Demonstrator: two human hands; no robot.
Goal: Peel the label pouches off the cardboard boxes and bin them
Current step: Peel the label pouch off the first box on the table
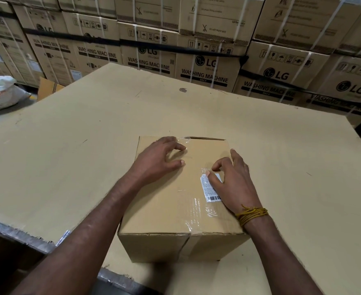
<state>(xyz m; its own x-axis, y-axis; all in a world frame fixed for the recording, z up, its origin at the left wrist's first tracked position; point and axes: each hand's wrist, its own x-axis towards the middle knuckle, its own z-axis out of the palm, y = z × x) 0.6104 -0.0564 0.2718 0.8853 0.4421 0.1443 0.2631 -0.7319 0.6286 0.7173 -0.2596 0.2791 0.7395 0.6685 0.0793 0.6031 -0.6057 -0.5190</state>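
A clear label pouch (210,188) with a white printed slip and barcode inside lies flat on the top of a small cardboard box (164,201), towards the box's right side and over the clear packing tape (198,211) that runs along the top seam and down the near face. The box sits near the front edge of a wide table covered with a cardboard sheet (90,150).

The right hand (231,184) rests on the pouch, covering its right half; the thumb lies across the white slip, and the index finger is bent with its tip pressed down at the pouch's far edge. Whether any of the pouch is pinched or lifted cannot be told. A yellow thread band (250,215) is wound round that wrist.

The left hand (158,160) lies on the box's top left area, fingers spread and lightly bent, tips touching the cardboard and the tape near the far edge; it presses down and holds nothing.

Behind the table stands a wall of stacked LG washing machine cartons (207,67), bound with white straps and black bands. A white sack (0,92) lies at the far left, beside a small brown carton (48,87).
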